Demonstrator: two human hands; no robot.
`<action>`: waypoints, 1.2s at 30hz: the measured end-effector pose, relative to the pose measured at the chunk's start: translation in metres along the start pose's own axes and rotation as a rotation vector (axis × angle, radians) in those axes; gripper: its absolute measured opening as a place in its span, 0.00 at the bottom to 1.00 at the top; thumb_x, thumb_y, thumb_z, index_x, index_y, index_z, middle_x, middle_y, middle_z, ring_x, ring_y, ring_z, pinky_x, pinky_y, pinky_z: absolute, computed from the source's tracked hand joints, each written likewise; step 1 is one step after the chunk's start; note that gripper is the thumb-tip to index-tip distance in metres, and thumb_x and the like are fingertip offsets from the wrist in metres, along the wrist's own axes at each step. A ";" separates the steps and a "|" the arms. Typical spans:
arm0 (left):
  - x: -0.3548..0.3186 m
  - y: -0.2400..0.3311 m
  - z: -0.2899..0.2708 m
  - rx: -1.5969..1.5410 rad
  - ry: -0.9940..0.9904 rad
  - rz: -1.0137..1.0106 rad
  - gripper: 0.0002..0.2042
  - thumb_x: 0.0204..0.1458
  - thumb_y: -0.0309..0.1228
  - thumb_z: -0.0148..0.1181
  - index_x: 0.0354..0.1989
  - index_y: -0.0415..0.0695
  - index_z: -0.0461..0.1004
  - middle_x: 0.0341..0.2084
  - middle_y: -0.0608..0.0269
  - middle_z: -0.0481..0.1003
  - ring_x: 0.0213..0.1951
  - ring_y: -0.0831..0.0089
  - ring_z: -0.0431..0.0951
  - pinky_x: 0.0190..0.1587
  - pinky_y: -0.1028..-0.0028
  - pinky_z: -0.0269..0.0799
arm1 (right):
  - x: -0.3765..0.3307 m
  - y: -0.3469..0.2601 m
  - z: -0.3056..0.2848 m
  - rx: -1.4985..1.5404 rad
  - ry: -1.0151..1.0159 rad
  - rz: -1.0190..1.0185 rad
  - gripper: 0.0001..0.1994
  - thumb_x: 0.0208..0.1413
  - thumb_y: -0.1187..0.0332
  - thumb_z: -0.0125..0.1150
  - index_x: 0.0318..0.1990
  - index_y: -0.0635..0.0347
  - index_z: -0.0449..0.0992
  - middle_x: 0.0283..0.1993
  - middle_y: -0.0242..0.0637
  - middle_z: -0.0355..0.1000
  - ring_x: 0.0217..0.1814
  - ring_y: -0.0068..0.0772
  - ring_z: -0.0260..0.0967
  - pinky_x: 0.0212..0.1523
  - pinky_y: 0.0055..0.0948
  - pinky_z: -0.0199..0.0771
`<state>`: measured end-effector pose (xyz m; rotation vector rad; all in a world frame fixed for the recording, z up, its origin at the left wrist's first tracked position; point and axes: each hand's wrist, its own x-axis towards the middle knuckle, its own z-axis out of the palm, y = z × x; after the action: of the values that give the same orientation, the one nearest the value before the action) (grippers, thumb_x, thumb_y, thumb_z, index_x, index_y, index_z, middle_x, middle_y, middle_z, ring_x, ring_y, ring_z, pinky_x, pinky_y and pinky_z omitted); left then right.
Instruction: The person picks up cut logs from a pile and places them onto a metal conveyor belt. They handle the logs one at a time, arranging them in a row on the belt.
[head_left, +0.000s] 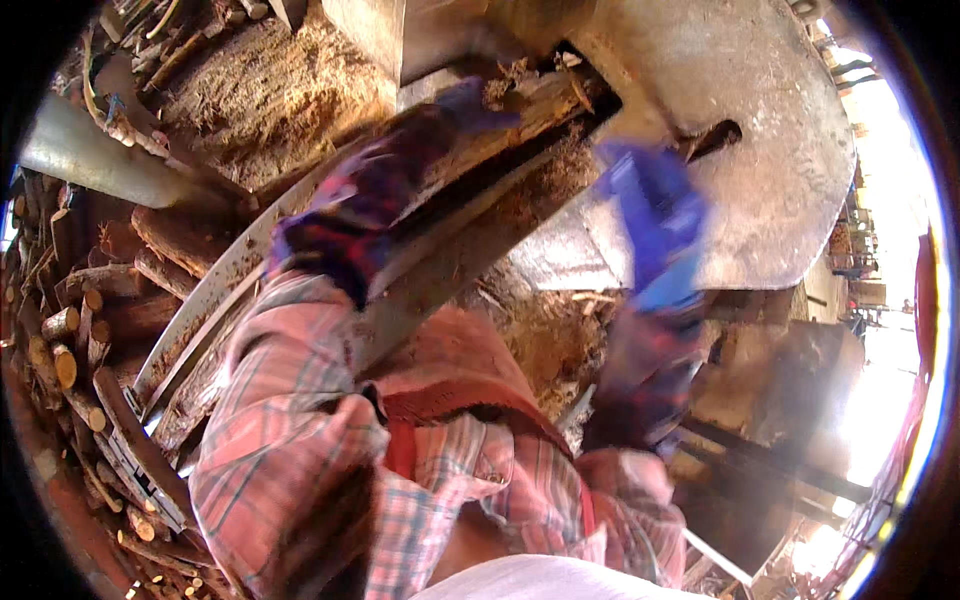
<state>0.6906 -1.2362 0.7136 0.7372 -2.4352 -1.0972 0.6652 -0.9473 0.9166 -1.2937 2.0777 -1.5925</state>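
My left hand (470, 106), in a purple glove, reaches over a long metal trough (430, 285) beside a rough log (545, 112). Its fingers look apart, with the thumb side near the bark. The log lies lengthwise in the trough, its far end at a dark slot in a broad metal plate (760, 90). My right hand (655, 215), in a blue-purple glove, hangs above the plate's near edge, right of the trough. Motion smears its fingers, and nothing held shows clearly. Dark patterned sleeves cover both forearms.
Stacked cut branches (65, 365) crowd the left side. Sawdust and wood shavings (270, 95) are heaped at the upper left, next to a grey metal pipe (110, 160). A second, short slot (715, 138) opens in the plate. Sawdust also lies below the plate.
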 end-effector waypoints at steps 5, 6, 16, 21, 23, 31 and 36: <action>0.064 0.075 0.071 0.136 -0.612 0.022 0.34 0.38 0.54 0.64 0.50 0.43 0.69 0.45 0.50 0.72 0.48 0.58 0.72 0.50 0.65 0.66 | -0.038 0.113 0.029 -0.317 0.274 -0.401 0.06 0.44 0.76 0.64 0.32 0.57 0.78 0.22 0.36 0.72 0.19 0.37 0.68 0.21 0.32 0.67; 0.031 0.111 0.073 0.220 -0.509 -0.009 0.27 0.40 0.51 0.62 0.44 0.45 0.73 0.38 0.52 0.75 0.46 0.60 0.74 0.50 0.66 0.67 | -0.042 0.130 0.026 -0.372 0.251 -0.410 0.08 0.44 0.76 0.65 0.34 0.58 0.77 0.22 0.36 0.72 0.19 0.37 0.69 0.21 0.32 0.67; 0.072 0.065 0.054 0.317 -0.439 0.015 0.24 0.46 0.44 0.55 0.47 0.39 0.69 0.41 0.49 0.72 0.42 0.59 0.73 0.47 0.60 0.67 | -0.034 0.103 0.030 -0.244 0.240 -0.562 0.12 0.43 0.79 0.63 0.38 0.63 0.76 0.20 0.35 0.71 0.20 0.34 0.68 0.26 0.32 0.66; 0.032 0.075 0.083 0.712 0.033 0.122 0.40 0.28 0.54 0.65 0.48 0.35 0.67 0.39 0.48 0.73 0.42 0.57 0.74 0.54 0.55 0.60 | -0.032 0.097 0.025 -0.232 0.212 -0.538 0.13 0.41 0.80 0.63 0.38 0.62 0.77 0.20 0.32 0.69 0.20 0.31 0.66 0.26 0.30 0.65; 0.012 0.069 0.119 0.896 0.109 0.139 0.42 0.30 0.56 0.64 0.51 0.36 0.64 0.42 0.48 0.71 0.44 0.57 0.73 0.56 0.54 0.57 | -0.028 0.109 0.029 -0.273 0.268 -0.601 0.13 0.43 0.79 0.63 0.40 0.63 0.76 0.22 0.33 0.70 0.21 0.32 0.66 0.24 0.29 0.65; -0.005 0.066 0.087 0.707 0.085 0.067 0.41 0.38 0.55 0.62 0.56 0.39 0.60 0.49 0.50 0.68 0.52 0.57 0.67 0.59 0.56 0.56 | 0.007 -0.016 -0.065 -1.224 0.846 -1.184 0.13 0.51 0.66 0.59 0.40 0.68 0.74 0.38 0.39 0.74 0.36 0.32 0.72 0.38 0.27 0.71; -0.133 0.080 -0.016 0.234 0.352 0.245 0.36 0.40 0.47 0.62 0.55 0.37 0.61 0.50 0.44 0.67 0.53 0.47 0.66 0.56 0.57 0.60 | 0.017 -0.025 -0.014 -0.653 0.668 -0.947 0.15 0.50 0.62 0.59 0.40 0.64 0.74 0.37 0.39 0.73 0.38 0.33 0.72 0.40 0.28 0.71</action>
<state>0.7799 -1.1220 0.7700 0.6177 -2.2905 -0.5437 0.6584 -0.9512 0.9491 -2.5400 2.7281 -1.9303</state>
